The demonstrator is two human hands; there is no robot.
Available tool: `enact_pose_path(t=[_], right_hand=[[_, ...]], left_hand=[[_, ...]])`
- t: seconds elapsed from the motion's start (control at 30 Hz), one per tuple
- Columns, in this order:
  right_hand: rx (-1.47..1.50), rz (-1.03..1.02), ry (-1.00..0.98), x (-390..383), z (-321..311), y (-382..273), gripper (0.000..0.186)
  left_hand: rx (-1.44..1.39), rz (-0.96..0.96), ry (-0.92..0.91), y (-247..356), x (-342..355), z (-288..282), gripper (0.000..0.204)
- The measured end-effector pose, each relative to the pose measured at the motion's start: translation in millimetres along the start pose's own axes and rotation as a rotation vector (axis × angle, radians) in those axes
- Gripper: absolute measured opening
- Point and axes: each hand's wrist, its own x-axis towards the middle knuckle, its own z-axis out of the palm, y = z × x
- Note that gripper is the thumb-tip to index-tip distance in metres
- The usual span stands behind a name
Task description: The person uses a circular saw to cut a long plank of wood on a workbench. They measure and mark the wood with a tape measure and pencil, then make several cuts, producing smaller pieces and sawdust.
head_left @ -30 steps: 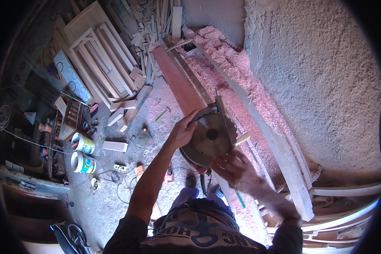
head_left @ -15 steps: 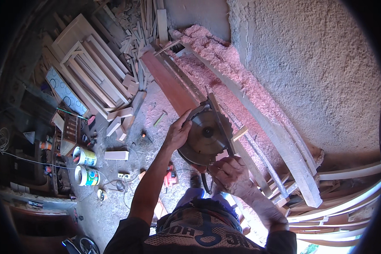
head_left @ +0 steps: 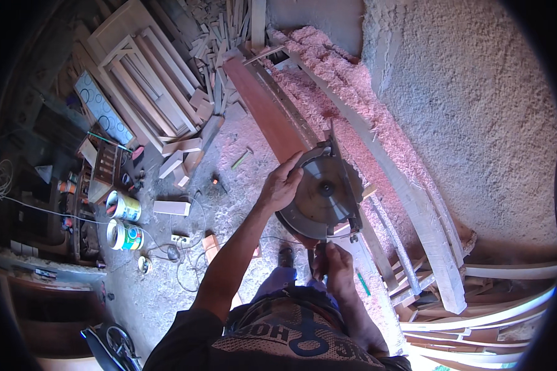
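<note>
I hold a circular saw (head_left: pixel 320 196) turned on its side, its round toothed blade facing me. My left hand (head_left: pixel 281 184) grips the blade guard at the saw's left edge. My right hand (head_left: pixel 333 269) is closed around a small tool or the saw's handle just below the blade; which one I cannot tell. A long reddish plank (head_left: pixel 261 110) runs from behind the saw up toward the far wall. A pale curved timber (head_left: pixel 397 185) lies to the right of it.
Pink sawdust (head_left: pixel 328 93) is heaped along the rough plaster wall (head_left: pixel 464 111). Wooden frames (head_left: pixel 136 74) and offcuts lie at upper left. Two paint cans (head_left: pixel 124 219) and loose cables sit on the floor at left. More curved boards (head_left: pixel 489 309) lie at lower right.
The saw has tilted so the blade faces me more squarely. My right hand has dropped from the saw's right side to just below it and closed there.
</note>
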Motion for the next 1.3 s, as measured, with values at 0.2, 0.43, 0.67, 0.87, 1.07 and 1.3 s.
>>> enact_pose_path(t=[0.2, 0.43, 0.67, 0.87, 1.07, 1.3], right_hand=[[0.113, 0.007, -0.019, 3.9, 1.2, -4.8, 0.046], [-0.904, -0.533, 0.261, 6.6, 0.6, 0.4, 0.026], [-0.171, -0.102, 0.219, -4.7, 22.3, -0.7, 0.039], [0.229, 0.022, 0.174, -6.4, 28.6, -2.6, 0.052], [0.692, 0.152, 0.102, -1.9, 21.1, 18.9, 0.044], [1.084, 0.184, -0.148, 2.7, 10.2, 29.3, 0.045]], left_hand=[[-0.046, 0.025, 0.013, -1.4, 3.5, 1.5, 0.047], [-0.049, -0.017, 0.038, 1.7, -0.6, 1.3, 0.046], [-0.031, 0.042, 0.054, -3.6, -0.3, 5.3, 0.046], [-0.049, 0.04, 0.043, -1.2, -1.6, 2.6, 0.047], [-0.072, 0.016, 0.045, 2.5, -1.7, 5.2, 0.047], [-0.083, -0.007, 0.058, 1.8, -0.9, 8.2, 0.047]])
